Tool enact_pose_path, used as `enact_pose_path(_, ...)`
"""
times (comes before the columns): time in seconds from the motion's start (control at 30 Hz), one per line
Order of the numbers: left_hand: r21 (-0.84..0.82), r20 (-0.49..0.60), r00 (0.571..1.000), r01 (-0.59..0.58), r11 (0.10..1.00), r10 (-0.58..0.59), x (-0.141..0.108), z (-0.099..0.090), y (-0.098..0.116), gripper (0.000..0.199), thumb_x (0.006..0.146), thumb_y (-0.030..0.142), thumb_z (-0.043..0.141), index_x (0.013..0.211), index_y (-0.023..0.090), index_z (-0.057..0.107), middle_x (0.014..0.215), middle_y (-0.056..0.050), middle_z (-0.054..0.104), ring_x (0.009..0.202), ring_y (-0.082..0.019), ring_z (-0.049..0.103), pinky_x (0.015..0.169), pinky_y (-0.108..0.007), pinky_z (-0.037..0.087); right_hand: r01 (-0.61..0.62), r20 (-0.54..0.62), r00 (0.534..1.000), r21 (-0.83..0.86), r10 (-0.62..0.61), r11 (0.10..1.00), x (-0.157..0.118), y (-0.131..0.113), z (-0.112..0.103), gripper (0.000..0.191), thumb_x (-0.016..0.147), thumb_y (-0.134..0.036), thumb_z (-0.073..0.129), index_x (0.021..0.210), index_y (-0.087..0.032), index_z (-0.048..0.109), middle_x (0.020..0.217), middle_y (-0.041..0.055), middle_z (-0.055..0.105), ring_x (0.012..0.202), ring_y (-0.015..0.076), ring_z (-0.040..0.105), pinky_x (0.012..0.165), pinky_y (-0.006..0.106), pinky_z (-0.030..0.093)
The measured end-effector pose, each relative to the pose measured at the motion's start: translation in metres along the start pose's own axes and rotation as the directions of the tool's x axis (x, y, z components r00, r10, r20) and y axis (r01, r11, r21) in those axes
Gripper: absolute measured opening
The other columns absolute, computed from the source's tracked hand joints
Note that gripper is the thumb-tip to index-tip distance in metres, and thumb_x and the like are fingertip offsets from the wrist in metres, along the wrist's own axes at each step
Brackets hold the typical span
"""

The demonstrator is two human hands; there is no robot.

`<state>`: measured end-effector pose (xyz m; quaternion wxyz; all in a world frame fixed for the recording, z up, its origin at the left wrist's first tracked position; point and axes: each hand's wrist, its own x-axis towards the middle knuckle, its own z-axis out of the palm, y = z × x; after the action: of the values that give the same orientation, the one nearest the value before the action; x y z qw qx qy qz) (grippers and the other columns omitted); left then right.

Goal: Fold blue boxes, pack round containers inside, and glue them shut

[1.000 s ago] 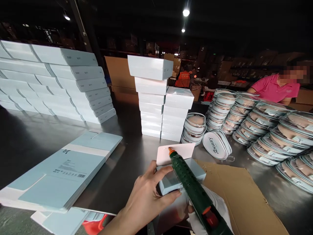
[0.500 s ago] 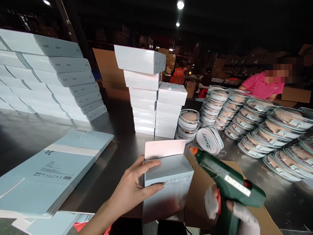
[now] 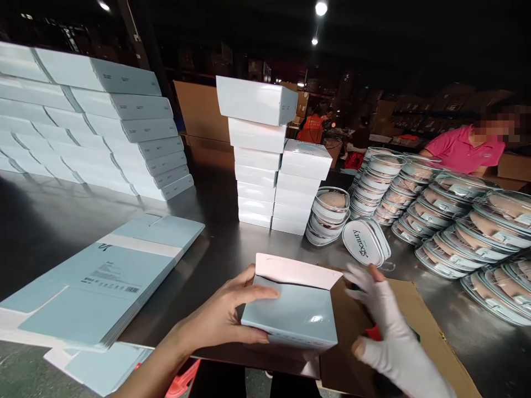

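Note:
My bare left hand (image 3: pixel 230 312) grips the left side of a pale blue box (image 3: pixel 296 312), thumb on the near face and fingers on top. A pinkish-white flap (image 3: pixel 296 271) stands up along the box's far edge. To the right of the box is my right hand (image 3: pixel 388 331), in a white glove with bare fingertips. Its fingers are spread and it holds nothing. Beneath that hand lies the glue gun, mostly hidden, with its red trigger (image 3: pixel 373 333) showing, over a brown cardboard sheet (image 3: pixel 429 320).
Flat box blanks (image 3: pixel 120 276) lie stacked at left. Closed boxes rise in a wall (image 3: pixel 124 130) at back left and a tower (image 3: pixel 255 135) mid-table. Clear round-ended cases (image 3: pixel 468 237) stand in piles at right, near a white "beauty" pouch (image 3: pixel 363 243). A person in pink (image 3: pixel 467 146) stands behind.
My right hand has set the glue gun down on the cardboard and opened, moving up toward the box. The box has tipped toward me, showing more of its top, with my left hand still on it.

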<state>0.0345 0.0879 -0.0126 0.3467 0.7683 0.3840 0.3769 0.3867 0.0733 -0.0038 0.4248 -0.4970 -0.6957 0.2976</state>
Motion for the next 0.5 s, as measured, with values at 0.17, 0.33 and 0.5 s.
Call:
enact_pose_path(0.17,-0.11,-0.178,0.964,-0.217,0.97,0.195,-0.006,0.024,-0.021,0.045,0.083,0.05,0.084,0.121,0.03,0.071,0.139,-0.013,0.06,0.13,-0.033,0.064,0.101,-0.042,0.058,0.23,0.278,0.921,0.177,-0.273,0.957,0.005,-0.009,0.048,0.092,0.094,-0.033,0.07,0.163,-0.046,0.012,0.152,0.0096,0.058,0.143,0.0238,0.054,0.112,0.045,0.046)
enact_pose_path(0.33,-0.127,-0.244,0.921,-0.342,0.931,0.304,-0.008,0.033,-0.029,0.035,0.094,0.047,0.074,0.124,0.034,0.06,0.14,-0.011,0.058,0.137,-0.032,0.059,0.107,-0.05,0.054,0.549,0.271,0.816,-0.083,-0.511,0.832,0.009,-0.018,0.056,0.065,0.08,-0.006,0.062,0.138,-0.035,0.055,0.123,0.0081,0.067,0.134,0.0273,0.059,0.108,0.045,0.054)
enact_pose_path(0.5,0.037,0.05,0.928,-0.372,0.928,0.37,-0.002,0.009,-0.009,0.018,0.096,0.022,0.073,0.111,0.029,0.08,0.135,-0.014,0.067,0.152,-0.035,0.042,0.121,-0.057,0.04,0.717,0.342,0.688,-0.185,-0.64,0.672,0.026,-0.032,0.056,0.042,0.092,-0.017,0.065,0.132,-0.029,0.06,0.125,0.0081,0.068,0.136,0.0267,0.052,0.108,0.045,0.054)
